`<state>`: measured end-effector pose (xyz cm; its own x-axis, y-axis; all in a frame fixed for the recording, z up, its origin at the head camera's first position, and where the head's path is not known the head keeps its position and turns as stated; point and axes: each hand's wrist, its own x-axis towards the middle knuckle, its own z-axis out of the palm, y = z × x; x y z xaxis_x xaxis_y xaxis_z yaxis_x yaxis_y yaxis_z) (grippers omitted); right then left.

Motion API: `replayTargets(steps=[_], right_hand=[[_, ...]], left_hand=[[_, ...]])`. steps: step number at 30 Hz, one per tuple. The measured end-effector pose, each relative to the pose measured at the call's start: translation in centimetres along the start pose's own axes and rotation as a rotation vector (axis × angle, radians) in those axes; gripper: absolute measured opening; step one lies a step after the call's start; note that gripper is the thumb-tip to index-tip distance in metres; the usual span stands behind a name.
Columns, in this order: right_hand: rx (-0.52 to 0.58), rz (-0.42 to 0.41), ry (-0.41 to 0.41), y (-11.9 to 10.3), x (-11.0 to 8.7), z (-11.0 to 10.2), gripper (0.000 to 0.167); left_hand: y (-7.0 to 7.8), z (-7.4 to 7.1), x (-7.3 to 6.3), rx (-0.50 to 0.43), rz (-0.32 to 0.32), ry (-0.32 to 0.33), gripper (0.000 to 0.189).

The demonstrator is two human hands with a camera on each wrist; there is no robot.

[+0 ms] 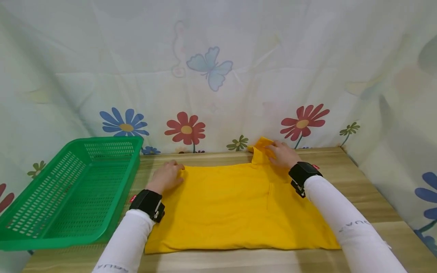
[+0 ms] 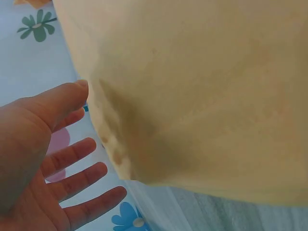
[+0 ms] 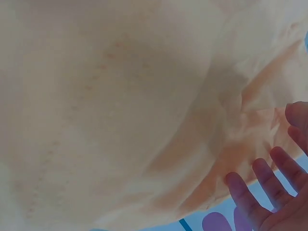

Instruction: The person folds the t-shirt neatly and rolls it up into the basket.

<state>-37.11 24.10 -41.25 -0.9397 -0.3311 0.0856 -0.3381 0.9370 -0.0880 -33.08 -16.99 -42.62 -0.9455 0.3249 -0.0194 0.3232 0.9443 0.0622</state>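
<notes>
A yellow collared shirt (image 1: 225,208) lies folded and spread out on the wooden table, its collar (image 1: 261,151) standing up at the far right. At the far left corner of the cloth is my left hand (image 1: 167,177). The left wrist view shows this hand (image 2: 53,159) with fingers apart beside the shirt's edge, nothing between them. My right hand (image 1: 284,153) is at the collar, fingertips against the fabric. In the right wrist view its fingers (image 3: 272,185) are extended and spread along creased yellow cloth (image 3: 221,159).
To the left, a green plastic basket (image 1: 131,178) with perforated sides sits on the table (image 1: 259,261). A pale curtain (image 1: 249,94) with printed flowers and a butterfly hangs behind the table and along its sides.
</notes>
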Motion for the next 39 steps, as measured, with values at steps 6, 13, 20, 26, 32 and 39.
replayTargets(steps=[6,13,20,26,32,39], right_hand=[[-0.007,0.059,-0.036,0.1,0.8,0.7,0.043],[0.030,0.100,-0.077,0.9,1.7,2.1,0.047],[0.071,0.119,-0.152,1.8,1.8,2.9,0.048],[0.114,0.123,-0.173,1.9,1.9,2.7,0.029],[0.170,0.138,-0.194,1.8,1.8,2.5,0.021],[0.236,0.082,-0.072,3.4,2.2,2.7,0.019]], left_hand=[[-0.2,0.3,0.2,0.007,-0.027,-0.023,0.037],[-0.4,0.8,0.7,-0.016,-0.033,-0.032,0.037],[-0.2,0.7,1.2,-0.047,-0.024,-0.044,0.031],[0.2,0.7,1.6,-0.139,-0.055,-0.053,0.016],[0.6,0.8,2.0,-0.184,-0.039,-0.053,0.013],[0.4,1.2,2.3,-0.215,-0.052,-0.027,0.013]])
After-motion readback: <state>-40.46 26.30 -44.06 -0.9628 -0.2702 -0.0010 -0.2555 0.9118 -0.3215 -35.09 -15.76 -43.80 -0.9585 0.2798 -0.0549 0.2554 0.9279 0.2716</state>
